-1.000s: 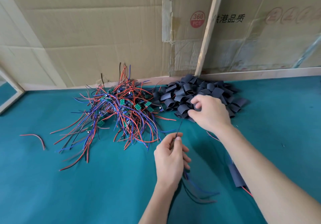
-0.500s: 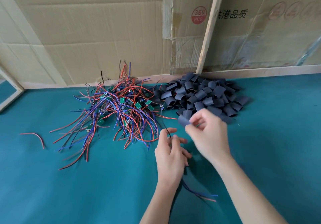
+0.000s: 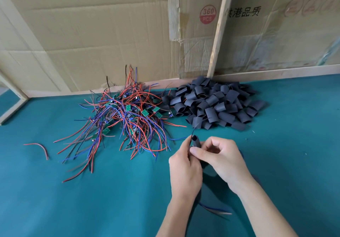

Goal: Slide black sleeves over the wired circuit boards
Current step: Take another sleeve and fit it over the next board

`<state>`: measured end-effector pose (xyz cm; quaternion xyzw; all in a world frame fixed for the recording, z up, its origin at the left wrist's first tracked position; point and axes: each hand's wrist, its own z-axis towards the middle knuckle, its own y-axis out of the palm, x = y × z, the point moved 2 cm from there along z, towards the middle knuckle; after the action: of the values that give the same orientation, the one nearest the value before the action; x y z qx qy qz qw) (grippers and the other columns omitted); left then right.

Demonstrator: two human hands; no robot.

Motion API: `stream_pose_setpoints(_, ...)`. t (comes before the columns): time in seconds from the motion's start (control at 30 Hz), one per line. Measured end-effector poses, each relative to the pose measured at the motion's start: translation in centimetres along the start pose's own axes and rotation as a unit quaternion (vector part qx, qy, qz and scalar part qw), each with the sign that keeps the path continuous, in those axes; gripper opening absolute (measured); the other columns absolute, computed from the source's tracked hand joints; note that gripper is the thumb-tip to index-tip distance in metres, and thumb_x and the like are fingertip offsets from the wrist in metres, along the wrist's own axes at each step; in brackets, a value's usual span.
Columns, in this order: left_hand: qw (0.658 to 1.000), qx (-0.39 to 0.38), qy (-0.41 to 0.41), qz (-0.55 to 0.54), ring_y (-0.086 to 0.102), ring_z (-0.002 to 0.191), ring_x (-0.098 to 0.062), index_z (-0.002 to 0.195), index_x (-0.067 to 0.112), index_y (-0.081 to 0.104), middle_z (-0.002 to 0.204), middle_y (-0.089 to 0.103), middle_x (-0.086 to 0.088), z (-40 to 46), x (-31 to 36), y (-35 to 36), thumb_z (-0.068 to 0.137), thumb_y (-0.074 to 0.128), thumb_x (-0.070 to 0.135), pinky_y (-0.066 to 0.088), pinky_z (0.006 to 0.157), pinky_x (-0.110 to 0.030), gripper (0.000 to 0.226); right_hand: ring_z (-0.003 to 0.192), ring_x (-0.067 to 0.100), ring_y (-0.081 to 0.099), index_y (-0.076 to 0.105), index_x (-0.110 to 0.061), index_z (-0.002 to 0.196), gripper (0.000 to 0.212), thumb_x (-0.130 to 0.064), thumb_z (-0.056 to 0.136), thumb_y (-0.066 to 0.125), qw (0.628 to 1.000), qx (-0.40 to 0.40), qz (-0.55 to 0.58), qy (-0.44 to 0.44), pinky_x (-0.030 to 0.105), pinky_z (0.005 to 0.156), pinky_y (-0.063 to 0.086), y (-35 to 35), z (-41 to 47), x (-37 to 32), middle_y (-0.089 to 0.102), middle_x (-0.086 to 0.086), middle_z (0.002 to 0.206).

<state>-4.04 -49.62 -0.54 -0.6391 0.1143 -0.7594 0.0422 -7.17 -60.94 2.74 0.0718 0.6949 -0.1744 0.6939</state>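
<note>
Both my hands meet near the middle of the teal table. My right hand (image 3: 221,160) pinches a black sleeve (image 3: 196,141) whose open end points up. My left hand (image 3: 184,168) grips a wired circuit board; the board itself is hidden in my fingers. A thin black wire (image 3: 193,131) rises from the sleeve's top, and blue and red wires (image 3: 215,209) trail out below my wrists. A tangled pile of green circuit boards with red, blue and black wires (image 3: 127,115) lies to the left. A heap of black sleeves (image 3: 215,102) lies behind my hands.
The teal table top (image 3: 92,200) ends at a wooden ledge with cardboard walls (image 3: 92,34) behind it. A wooden slat (image 3: 219,28) leans against the cardboard above the sleeve heap. One loose red wire (image 3: 39,147) lies at the far left.
My right hand took a sleeve from the heap and brought it back to my left hand. The sleeve now sits over the wire end held by my left hand.
</note>
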Motion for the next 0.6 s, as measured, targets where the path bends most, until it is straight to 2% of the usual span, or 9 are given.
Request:
stream_pose_setpoints(0.07,1.0,-0.002,0.002,0.011,0.059,0.056,-0.018,0.121,0.025,0.067,0.066,0.065,0.003,0.0,0.1,0.0,0.087,0.041,0.025,0.053,0.059,-0.032,0.043,0.063,0.007,0.065,0.065,-0.018,0.084,0.026,-0.016,0.075,0.09,1.0,0.019,0.007,-0.003,0.014,0.062,0.048,-0.5,0.1,-0.2,0.074,-0.006,0.071)
stream_pose_setpoints(0.17,1.0,-0.002,-0.002,0.014,0.059,0.057,-0.029,0.128,0.029,0.064,0.069,0.064,-0.004,-0.1,0.1,0.1,0.091,0.04,0.03,0.056,0.061,-0.039,0.045,0.075,0.012,0.069,0.069,-0.03,0.112,0.042,-0.014,0.077,0.088,0.989,0.079,0.12,-0.027,0.02,0.07,0.054,-2.1,0.4,-0.7,0.077,0.0,0.085)
stream_pose_setpoints(0.27,1.0,0.002,-0.009,0.017,0.057,0.056,-0.031,0.13,0.028,0.064,0.069,0.065,-0.004,-0.2,0.3,0.3,0.092,0.041,0.031,0.056,0.062,-0.044,0.045,0.088,0.017,0.071,0.073,-0.026,0.103,0.035,-0.025,0.07,0.087,0.947,0.14,0.282,-0.063,0.024,0.07,0.056,-4.1,0.5,-1.6,0.078,0.009,0.104)
stream_pose_setpoints(0.33,1.0,0.005,-0.017,0.014,0.056,0.055,-0.031,0.128,0.028,0.065,0.069,0.065,-0.004,-0.2,0.3,0.4,0.09,0.04,0.032,0.056,0.06,-0.045,0.046,0.095,0.018,0.071,0.07,-0.025,0.097,0.032,-0.029,0.069,0.086,0.929,0.15,0.329,-0.077,0.025,0.075,0.057,-4.8,0.5,-2.0,0.078,0.01,0.108)
stream_pose_setpoints(0.43,1.0,0.005,-0.017,0.018,0.055,0.055,-0.032,0.125,0.027,0.067,0.069,0.065,-0.005,-0.1,0.2,0.4,0.091,0.041,0.031,0.055,0.059,-0.043,0.043,0.093,0.019,0.069,0.063,-0.018,0.099,0.033,-0.025,0.073,0.083,0.921,0.172,0.345,-0.059,0.026,0.078,0.058,-4.4,0.6,-1.5,0.077,0.001,0.099)
stream_pose_setpoints(0.53,1.0,0.001,-0.017,0.023,0.056,0.054,-0.029,0.121,0.029,0.068,0.069,0.065,-0.003,-0.1,0.1,0.4,0.091,0.04,0.03,0.055,0.06,-0.044,0.041,0.082,0.016,0.071,0.06,-0.017,0.096,0.032,-0.024,0.074,0.082,0.909,0.188,0.37,-0.027,0.026,0.078,0.058,-3.6,0.8,-1.1,0.073,-0.001,0.087)
stream_pose_setpoints(0.6,1.0,0.004,-0.018,0.018,0.057,0.055,-0.027,0.118,0.031,0.068,0.069,0.066,0.0,-0.1,0.1,0.4,0.091,0.04,0.03,0.056,0.06,-0.043,0.039,0.081,0.016,0.072,0.059,-0.017,0.096,0.033,-0.024,0.074,0.082,0.903,0.202,0.38,-0.011,0.026,0.078,0.058,-3.6,0.9,-0.9,0.073,0.001,0.089)
